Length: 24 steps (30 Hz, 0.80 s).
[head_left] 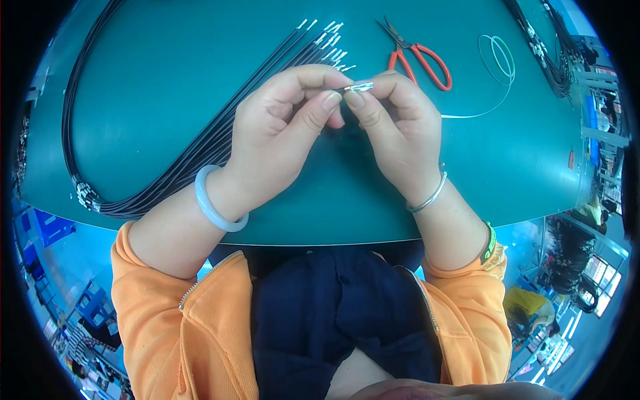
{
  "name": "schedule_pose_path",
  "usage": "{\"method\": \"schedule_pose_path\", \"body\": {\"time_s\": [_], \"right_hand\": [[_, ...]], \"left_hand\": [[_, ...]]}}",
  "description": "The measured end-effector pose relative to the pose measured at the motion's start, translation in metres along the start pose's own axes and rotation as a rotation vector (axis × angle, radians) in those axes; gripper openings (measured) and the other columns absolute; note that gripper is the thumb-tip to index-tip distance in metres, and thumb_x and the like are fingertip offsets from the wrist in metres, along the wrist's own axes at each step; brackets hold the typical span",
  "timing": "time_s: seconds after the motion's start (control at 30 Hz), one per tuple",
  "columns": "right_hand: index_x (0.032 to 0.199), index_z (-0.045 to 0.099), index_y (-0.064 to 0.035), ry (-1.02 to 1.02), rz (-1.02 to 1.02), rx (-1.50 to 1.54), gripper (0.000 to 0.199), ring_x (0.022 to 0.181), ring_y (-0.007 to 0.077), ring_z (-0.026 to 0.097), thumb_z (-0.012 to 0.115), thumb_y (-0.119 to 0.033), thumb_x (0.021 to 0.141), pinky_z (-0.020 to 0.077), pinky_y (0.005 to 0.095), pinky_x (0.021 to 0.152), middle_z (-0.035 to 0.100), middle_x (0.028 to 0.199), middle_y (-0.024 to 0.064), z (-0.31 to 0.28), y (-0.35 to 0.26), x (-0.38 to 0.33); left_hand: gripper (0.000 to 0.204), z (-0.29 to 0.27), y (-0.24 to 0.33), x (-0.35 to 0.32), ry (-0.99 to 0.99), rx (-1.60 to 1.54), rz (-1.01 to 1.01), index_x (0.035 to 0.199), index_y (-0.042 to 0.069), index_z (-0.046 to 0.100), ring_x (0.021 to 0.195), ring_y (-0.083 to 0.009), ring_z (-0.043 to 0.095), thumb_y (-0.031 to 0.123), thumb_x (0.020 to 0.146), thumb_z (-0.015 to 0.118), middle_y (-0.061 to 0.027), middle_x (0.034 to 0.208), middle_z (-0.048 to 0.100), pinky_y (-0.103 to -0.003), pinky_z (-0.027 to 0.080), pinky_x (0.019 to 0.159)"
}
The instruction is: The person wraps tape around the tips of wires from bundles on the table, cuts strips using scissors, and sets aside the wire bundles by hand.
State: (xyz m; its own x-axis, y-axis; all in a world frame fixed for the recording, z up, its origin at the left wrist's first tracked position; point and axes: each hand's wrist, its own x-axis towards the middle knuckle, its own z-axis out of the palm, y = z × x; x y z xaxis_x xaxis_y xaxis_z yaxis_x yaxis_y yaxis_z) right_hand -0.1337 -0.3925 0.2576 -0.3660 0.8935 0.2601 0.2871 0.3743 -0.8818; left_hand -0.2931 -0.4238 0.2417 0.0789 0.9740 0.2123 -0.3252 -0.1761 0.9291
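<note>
Over the middle of the green table my two hands meet at the end of a black cable. My left hand (280,127) pinches the dark cable just behind its tip, thumb against forefinger. The thumb and forefinger of my right hand (400,127) close on the shiny silver cable end (361,87), which points to the right. Beneath and beyond my left hand runs a bundle of black cables (200,157) with bare silvery ends. Behind my right hand lie red-handled scissors (427,63), their blades slightly apart and pointing away from me.
The green table (160,73) has a curved-looking front edge near my body. A thin pale green strand (501,60) lies coiled at the right. More black cables (543,53) rest at the far right. Beyond the table stand blue stools (93,303) and other people.
</note>
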Motion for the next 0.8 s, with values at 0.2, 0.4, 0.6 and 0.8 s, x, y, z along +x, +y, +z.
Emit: {"method": "schedule_pose_path", "body": {"time_s": [0.2,0.4,0.6,0.8], "right_hand": [[0.086,0.059,0.0012,0.025,-0.148,-0.123,0.008,0.067,0.0074,0.053,0.062,-0.005,0.083,0.0432,0.0185,0.059,0.058,0.079,0.0037,-0.003,0.006,0.003],[0.087,0.06,0.0018,0.011,-0.139,-0.09,0.008,0.066,0.0076,0.053,0.062,-0.004,0.082,0.0437,0.0183,0.058,0.058,0.08,0.0044,-0.005,0.003,0.003],[0.089,0.06,0.0015,-0.004,-0.062,-0.006,0.009,0.066,0.0077,0.052,0.062,-0.004,0.083,0.0436,0.0182,0.056,0.058,0.083,0.0047,-0.005,0.001,0.002],[0.093,0.061,0.0007,-0.033,-0.104,0.081,0.013,0.068,0.0075,0.052,0.063,-0.007,0.083,0.0436,0.0183,0.057,0.057,0.086,0.0046,-0.006,0.004,0.001]], "left_hand": [[0.019,-0.002,-0.011,0.004,-0.006,0.169,0.206,0.103,-0.001,0.057,0.077,-0.0082,0.056,0.002,0.084,0.058,-0.0031,0.086,0.059,-0.019,0.047,0.067],[0.022,-0.002,-0.003,0.002,0.047,0.223,0.094,0.103,-0.001,0.056,0.072,-0.0084,0.056,0.0,0.082,0.061,-0.0039,0.084,0.06,-0.017,0.046,0.064],[0.028,0.0,-0.001,0.0,0.077,0.083,0.06,0.108,-0.001,0.051,0.066,-0.0078,0.054,0.0,0.082,0.06,-0.0055,0.08,0.061,-0.017,0.044,0.059],[0.033,0.001,0.001,0.0,0.055,-0.072,0.01,0.112,0.0,0.044,0.058,-0.0079,0.053,0.001,0.083,0.059,-0.0078,0.076,0.06,-0.017,0.042,0.055]]}}
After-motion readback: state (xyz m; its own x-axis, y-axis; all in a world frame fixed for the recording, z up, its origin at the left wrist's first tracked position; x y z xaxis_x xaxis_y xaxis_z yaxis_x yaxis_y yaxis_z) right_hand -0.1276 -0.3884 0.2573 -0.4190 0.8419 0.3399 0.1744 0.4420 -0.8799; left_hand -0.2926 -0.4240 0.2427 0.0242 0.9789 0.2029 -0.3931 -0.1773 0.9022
